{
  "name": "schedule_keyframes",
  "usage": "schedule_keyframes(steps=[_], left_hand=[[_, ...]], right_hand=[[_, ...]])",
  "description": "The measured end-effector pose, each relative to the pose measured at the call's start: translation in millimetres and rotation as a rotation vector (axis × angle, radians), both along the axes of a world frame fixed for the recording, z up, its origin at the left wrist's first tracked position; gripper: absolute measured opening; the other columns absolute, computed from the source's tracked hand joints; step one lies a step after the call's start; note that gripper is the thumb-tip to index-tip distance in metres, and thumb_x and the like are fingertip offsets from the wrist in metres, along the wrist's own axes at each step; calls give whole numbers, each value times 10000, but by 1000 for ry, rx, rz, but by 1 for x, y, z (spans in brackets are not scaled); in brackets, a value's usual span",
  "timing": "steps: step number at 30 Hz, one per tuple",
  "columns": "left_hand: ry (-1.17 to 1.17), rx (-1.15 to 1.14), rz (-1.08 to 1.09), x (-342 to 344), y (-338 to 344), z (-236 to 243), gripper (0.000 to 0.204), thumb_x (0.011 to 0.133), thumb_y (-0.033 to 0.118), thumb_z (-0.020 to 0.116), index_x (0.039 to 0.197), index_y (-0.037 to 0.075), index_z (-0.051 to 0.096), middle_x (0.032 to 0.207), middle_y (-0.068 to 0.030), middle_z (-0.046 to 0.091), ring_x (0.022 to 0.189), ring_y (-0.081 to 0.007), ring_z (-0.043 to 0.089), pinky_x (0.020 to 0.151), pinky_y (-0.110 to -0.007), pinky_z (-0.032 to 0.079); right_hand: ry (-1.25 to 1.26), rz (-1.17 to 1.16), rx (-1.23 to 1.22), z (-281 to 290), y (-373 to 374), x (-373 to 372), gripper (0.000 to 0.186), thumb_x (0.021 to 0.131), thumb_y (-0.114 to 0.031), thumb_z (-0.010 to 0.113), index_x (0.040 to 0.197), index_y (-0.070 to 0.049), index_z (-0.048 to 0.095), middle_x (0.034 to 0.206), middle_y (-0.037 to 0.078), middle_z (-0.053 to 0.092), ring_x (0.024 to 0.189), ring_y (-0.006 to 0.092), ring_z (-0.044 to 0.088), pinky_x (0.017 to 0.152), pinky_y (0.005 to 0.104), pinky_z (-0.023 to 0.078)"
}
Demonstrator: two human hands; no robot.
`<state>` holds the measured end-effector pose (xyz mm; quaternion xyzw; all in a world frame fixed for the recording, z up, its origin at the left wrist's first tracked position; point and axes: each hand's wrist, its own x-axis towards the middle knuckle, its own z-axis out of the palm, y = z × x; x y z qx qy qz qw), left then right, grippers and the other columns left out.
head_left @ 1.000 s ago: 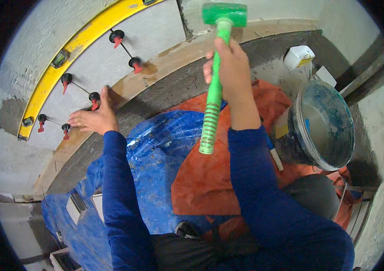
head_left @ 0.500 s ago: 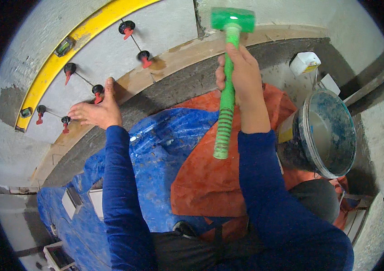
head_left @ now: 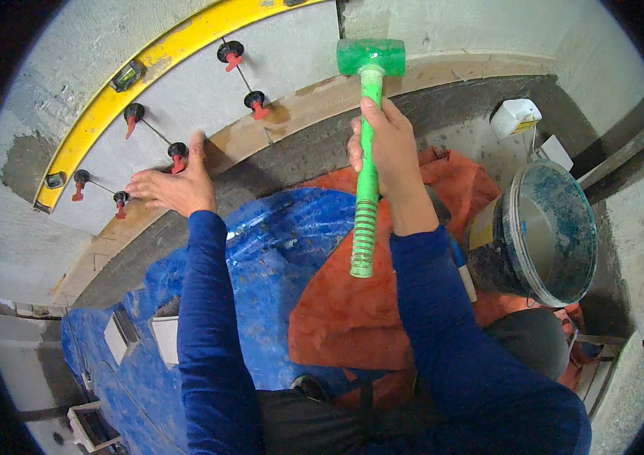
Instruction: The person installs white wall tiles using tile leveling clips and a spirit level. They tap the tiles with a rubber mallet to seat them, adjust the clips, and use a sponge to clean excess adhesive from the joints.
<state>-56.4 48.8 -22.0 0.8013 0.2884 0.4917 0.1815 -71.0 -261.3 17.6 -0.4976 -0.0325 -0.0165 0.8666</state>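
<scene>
My right hand (head_left: 388, 148) grips the green handle of a mallet (head_left: 371, 58), its green head pointing away from me, apart from the wall. With fingers spread, my left hand (head_left: 178, 184) rests against the light grey tiles (head_left: 185, 98) near their lower edge. Black and red tile levelling clips (head_left: 177, 155) sit along the joints, two of them right beside my left fingers. A yellow spirit level (head_left: 98, 117) lies along the upper part of the tiles. Beneath the tiles runs a wooden strip (head_left: 314, 95).
A blue tarp (head_left: 276, 280) and an orange-red sheet (head_left: 360, 318) cover the floor. At right stands a stained bucket (head_left: 519, 227), with a white container (head_left: 517, 117) beyond it. A tool with a pale handle (head_left: 464, 277) lies beside the bucket. Small tile pieces (head_left: 121, 337) lie at left.
The mallet and my right hand have shifted slightly left and nearer to me. My left hand stays by the same clips, while the whole view has shifted a little.
</scene>
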Motion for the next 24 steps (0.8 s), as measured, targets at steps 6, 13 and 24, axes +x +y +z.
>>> schedule_keyframes(steps=[6,13,24], left_hand=[[6,-13,4,-1,-1,1,1496,650,842,710,1479,-234,83,1567,-449,27,1514,-507,-18,1179,-672,59],[27,-23,10,-1,0,1,1474,663,846,692,1487,-220,96,1568,-446,33,1512,-514,-11,1180,-668,65],[26,198,-162,-66,25,-36,817,888,467,685,1469,-17,378,1496,-261,388,1423,-443,307,1137,-591,222]], right_hand=[[-38,-145,-4,3,-1,-8,194,1031,-266,562,1027,-80,510,766,39,522,434,131,512,330,297,411],[-60,-134,-12,2,16,-5,174,1038,-252,548,1003,-88,500,744,38,517,427,136,509,328,301,415],[-60,-326,56,6,39,-28,166,1033,-241,550,1041,-85,495,723,46,523,439,164,509,349,329,422]])
